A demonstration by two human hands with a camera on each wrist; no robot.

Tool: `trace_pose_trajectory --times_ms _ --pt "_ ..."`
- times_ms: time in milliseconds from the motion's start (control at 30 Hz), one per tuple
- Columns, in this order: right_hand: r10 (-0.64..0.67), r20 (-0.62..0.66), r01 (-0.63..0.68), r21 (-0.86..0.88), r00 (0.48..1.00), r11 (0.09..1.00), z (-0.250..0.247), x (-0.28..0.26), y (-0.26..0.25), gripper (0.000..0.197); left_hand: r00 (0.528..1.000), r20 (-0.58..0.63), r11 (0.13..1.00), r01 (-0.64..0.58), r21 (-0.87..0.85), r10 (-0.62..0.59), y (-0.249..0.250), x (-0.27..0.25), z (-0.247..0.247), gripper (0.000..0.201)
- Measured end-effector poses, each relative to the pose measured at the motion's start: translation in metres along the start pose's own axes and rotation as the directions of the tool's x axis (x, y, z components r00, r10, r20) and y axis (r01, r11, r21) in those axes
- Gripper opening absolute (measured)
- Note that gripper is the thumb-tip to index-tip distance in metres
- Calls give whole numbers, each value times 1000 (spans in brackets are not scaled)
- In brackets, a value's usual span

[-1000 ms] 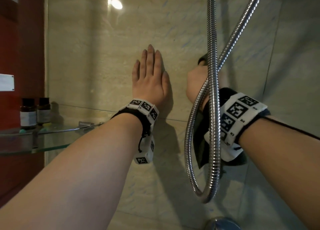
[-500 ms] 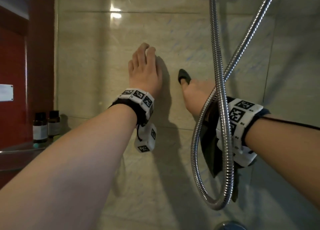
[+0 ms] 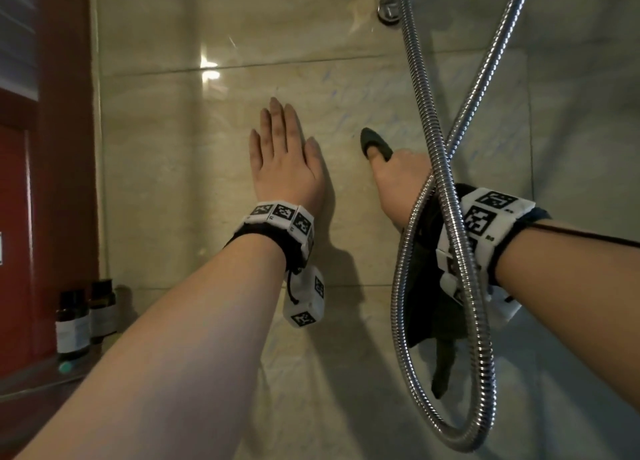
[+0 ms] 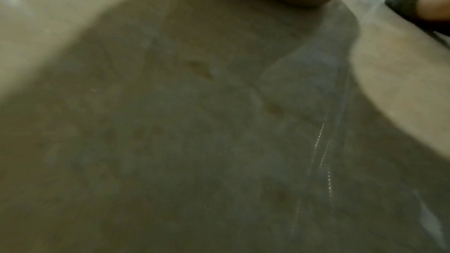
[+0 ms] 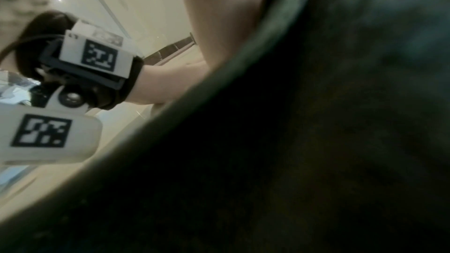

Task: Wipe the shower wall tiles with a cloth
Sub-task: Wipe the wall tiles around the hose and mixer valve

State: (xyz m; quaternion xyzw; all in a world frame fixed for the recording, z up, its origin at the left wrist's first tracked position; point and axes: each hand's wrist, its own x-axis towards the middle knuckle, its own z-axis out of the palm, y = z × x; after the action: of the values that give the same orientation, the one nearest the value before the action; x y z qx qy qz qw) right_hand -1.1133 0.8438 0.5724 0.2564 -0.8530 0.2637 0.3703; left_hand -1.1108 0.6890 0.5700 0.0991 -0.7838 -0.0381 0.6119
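The beige marble wall tiles [image 3: 194, 182] fill the head view. My left hand [image 3: 284, 155] lies flat on the wall with its fingers straight and together. Just to its right, my right hand [image 3: 398, 172] presses a dark cloth [image 3: 372, 141] against the tile, thumb on the cloth's top corner. Its other fingers are hidden behind the hose. The cloth's free end [image 3: 426, 304] hangs below that wrist. In the left wrist view the cloth [image 4: 409, 3] shows at the top right. Cloth [image 5: 316, 141] covers most of the right wrist view.
A chrome shower hose [image 3: 446, 189] loops down in front of my right wrist, bottoming out at the lower right. Its wall fitting [image 3: 389, 9] is at the top. Two brown bottles [image 3: 72, 321] stand on a glass shelf [image 3: 34, 387] at the left, beside a red wall [image 3: 52, 148].
Both hands have moved higher up the wall above the horizontal tile joint. The left hand's fingers bent briefly and now lie flat again. The cloth's top corner slid left.
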Motion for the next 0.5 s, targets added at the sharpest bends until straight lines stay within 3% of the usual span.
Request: trace_pose_trajectory --times_ms 67,133,267,400,500 --pt "-77 24 81 -400 997 913 -2 0 1 52 1000 -2 1000 -8 -2 8 -1 0 0 58" --pt "-104 67 123 -611 992 782 -4 0 -1 65 1000 -15 1000 -6 -5 6 -1 0 1 58" --pt "-171 82 185 -612 982 769 1 -7 -3 51 999 -49 1000 7 12 -6 -1 -1 4 58" --pt "-217 86 227 -561 972 796 9 -20 -3 57 998 -59 1000 5 22 -4 0 -1 4 58" --pt "-247 126 272 -604 961 749 11 -21 -6 59 998 -62 1000 1 22 0 0 -1 4 58"
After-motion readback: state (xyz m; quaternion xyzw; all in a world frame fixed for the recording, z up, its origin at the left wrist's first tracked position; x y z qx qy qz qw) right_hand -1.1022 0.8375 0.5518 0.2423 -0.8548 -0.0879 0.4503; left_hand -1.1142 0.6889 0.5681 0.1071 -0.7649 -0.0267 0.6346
